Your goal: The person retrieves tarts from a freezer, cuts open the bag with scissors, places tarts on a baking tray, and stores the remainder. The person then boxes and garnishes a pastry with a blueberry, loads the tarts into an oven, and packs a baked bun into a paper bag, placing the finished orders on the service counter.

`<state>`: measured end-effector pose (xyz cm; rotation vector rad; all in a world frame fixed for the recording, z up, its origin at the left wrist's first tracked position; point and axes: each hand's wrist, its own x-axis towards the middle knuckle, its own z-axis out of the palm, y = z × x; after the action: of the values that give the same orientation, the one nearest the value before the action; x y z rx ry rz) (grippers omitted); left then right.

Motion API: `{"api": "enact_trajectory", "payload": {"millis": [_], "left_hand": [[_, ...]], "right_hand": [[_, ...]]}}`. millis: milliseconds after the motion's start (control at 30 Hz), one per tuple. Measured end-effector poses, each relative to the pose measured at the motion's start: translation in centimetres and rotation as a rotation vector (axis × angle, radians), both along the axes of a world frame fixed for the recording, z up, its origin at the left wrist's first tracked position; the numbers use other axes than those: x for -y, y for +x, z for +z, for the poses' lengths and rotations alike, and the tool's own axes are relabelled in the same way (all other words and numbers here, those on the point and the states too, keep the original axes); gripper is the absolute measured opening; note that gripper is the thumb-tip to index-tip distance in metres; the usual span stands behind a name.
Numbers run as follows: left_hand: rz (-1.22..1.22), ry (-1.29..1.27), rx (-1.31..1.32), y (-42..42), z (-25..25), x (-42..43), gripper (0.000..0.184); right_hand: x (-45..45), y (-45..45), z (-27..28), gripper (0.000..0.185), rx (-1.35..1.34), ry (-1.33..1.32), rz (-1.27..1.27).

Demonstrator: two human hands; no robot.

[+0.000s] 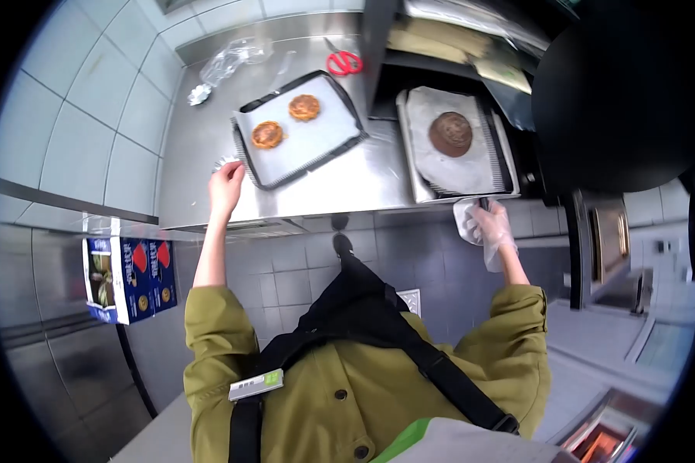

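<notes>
My bare left hand (226,190) is closed at the counter's front edge, left of the black baking tray (266,185). A small fluted silver foil cup (224,162) shows at its fingertips, partly hidden by them. Two browned tarts, a nearer tart (267,135) and a farther tart (304,108), lie on the tray's white paper. My right hand (493,225), in a clear plastic glove, is closed just below a second tray (425,193). Something short and dark and a whitish crumpled piece show at its fingers; I cannot make out what they are. A round dark brown cake (450,134) sits on that tray's paper.
Red-handled scissors (344,63), crumpled clear plastic (235,58) and a foil ball (199,94) lie at the counter's back. A blue and white box (131,278) stands at the left. A large black round shape (614,100) blocks the upper right. Tiled floor (286,266) lies below.
</notes>
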<state>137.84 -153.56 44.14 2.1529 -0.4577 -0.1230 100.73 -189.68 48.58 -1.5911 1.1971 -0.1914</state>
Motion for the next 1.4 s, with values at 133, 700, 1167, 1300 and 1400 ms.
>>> {"api": "enact_trajectory", "payload": {"millis": [133,700,1167,1300,1400], "left_hand": [[0.17,0.272,0.093,7.2,-1.6,2.8,0.035],[0.15,0.407,0.068,15.8,-5.3,5.0,0.02],[0.083,-0.178,-0.207,8.1,4.7,1.6,0.014],[-0.004,-0.293,-0.262,2.8,7.8,0.9,0.012],[-0.09,-0.291,-0.337,-1.7,8.6,0.5,0.011]], "right_hand": [[5.6,6.6,-2.2,0.018,0.043,-0.005,-0.038],[-4.1,31.0,-9.4,0.034,-0.14,-0.452,0.277],[-4.3,23.9,-6.7,0.017,0.512,-0.188,0.172],[-5.1,18.1,-3.1,0.014,0.555,-0.233,0.164],[-6.2,12.4,-0.9,0.01,0.553,-0.074,0.079]]}}
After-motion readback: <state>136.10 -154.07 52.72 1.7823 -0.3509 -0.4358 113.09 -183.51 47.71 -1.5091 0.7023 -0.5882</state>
